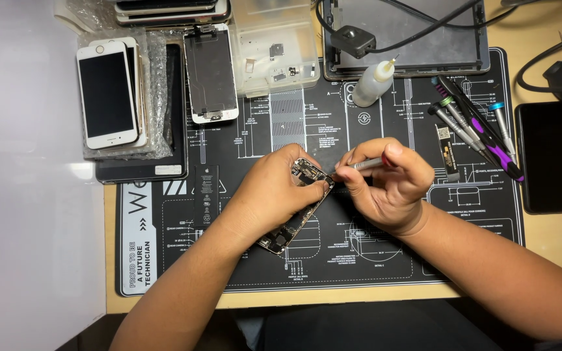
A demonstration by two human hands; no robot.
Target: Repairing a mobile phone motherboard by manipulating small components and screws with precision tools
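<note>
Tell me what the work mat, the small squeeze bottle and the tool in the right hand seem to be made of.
Work mat: likely soft rubber or silicone, matte black with white printed diagrams, lying flat.
Squeeze bottle: translucent whitish plastic with a thin nozzle.
Tool in the right hand: a grey, dull-sheened shaft, probably metal, with a red part at the grip; the tip is too small to judge.

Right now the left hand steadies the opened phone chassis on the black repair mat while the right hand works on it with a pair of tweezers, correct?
Not quite. The right hand holds a slim grey screwdriver, not tweezers, as the head view shows. The left hand does steady the opened phone chassis on the black repair mat.
</note>
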